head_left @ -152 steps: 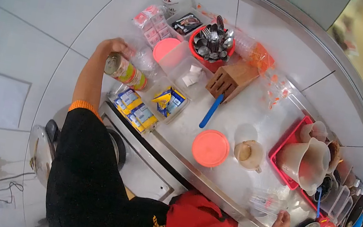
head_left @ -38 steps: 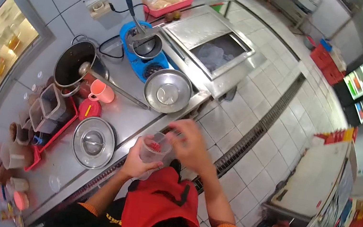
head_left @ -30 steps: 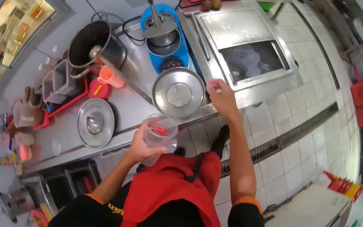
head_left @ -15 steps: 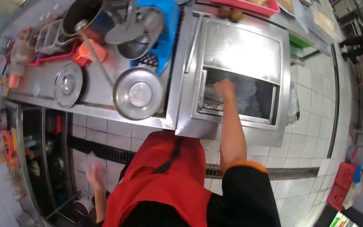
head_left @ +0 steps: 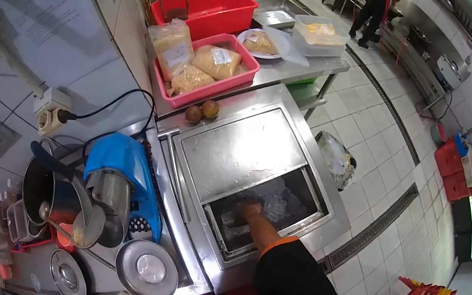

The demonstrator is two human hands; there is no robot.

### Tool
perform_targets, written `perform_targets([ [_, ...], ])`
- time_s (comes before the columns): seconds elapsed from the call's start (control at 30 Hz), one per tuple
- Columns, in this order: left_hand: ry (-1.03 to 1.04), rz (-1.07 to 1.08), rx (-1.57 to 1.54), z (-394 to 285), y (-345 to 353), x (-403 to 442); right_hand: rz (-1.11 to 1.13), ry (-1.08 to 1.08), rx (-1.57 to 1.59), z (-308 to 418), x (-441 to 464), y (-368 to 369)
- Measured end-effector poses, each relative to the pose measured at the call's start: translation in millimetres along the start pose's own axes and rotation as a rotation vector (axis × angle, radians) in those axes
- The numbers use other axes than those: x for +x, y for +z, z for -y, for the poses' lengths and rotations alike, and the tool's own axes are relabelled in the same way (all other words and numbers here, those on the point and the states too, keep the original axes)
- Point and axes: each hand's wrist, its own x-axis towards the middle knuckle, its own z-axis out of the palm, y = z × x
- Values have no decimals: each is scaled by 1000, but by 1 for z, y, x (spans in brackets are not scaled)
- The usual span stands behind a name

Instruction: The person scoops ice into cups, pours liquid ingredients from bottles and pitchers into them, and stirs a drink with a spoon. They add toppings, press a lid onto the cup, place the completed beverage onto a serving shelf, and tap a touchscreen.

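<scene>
My right hand reaches down into the open part of a stainless steel ice bin, its fingers curled. Something greyish lies in shadow just below and left of this hand; I cannot make out what the fingers hold. Clear ice lies in the bin to the right of the hand. A metal lid covers the far part of the opening. My left hand is out of view.
Left of the bin stand a blue machine, a deep pot and round metal lids. Beyond it are two brown round fruits and a pink tray of filled bags. Other people stand at the back.
The view has turned and tilted up, bringing the back counter and a person's arms into sight. My right hand stays inside the bin. My left hand, at lower left before, has left the view.
</scene>
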Motion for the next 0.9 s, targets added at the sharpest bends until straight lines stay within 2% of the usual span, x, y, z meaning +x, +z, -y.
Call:
perform_targets([
  [0.1,-18,22,7,-1,7,8,-247,59,156,1,2,-5],
  [0.13,-22,25,3,-1,9,11,-447,107,320,3,7,-4],
  [0.17,-25,21,3,0,7,13,-449,100,321,8,8,3],
  [0.2,-28,19,7,0,7,14,-644,64,205,11,1,10],
  [0.27,-41,22,19,4,6,14,-805,30,-101,5,1,13],
  [0.3,-47,25,24,5,6,14,-791,37,-103,-4,0,5],
  [0.37,-54,30,34,6,6,16,-308,47,324,-16,-5,-13],
  [0.43,-63,40,37,6,8,18,-350,103,258,-18,-9,-12],
  [0.5,-68,50,45,5,10,20,-435,-53,81,-17,-9,-15],
  [0.57,-73,56,46,5,10,21,-439,1,130,-20,-8,-20],
  [0.63,-75,59,54,6,8,21,-575,-148,182,-22,-29,-45],
  [0.67,-77,64,64,7,5,21,-763,-209,250,-18,-46,-60],
  [0.7,-75,63,67,7,4,20,-638,-228,291,-18,-56,-74],
  [0.8,-77,76,81,14,2,15,-686,-360,80,-27,-18,-61],
  [0.9,-75,72,80,21,-14,7,-575,-376,97,-27,32,-19],
])
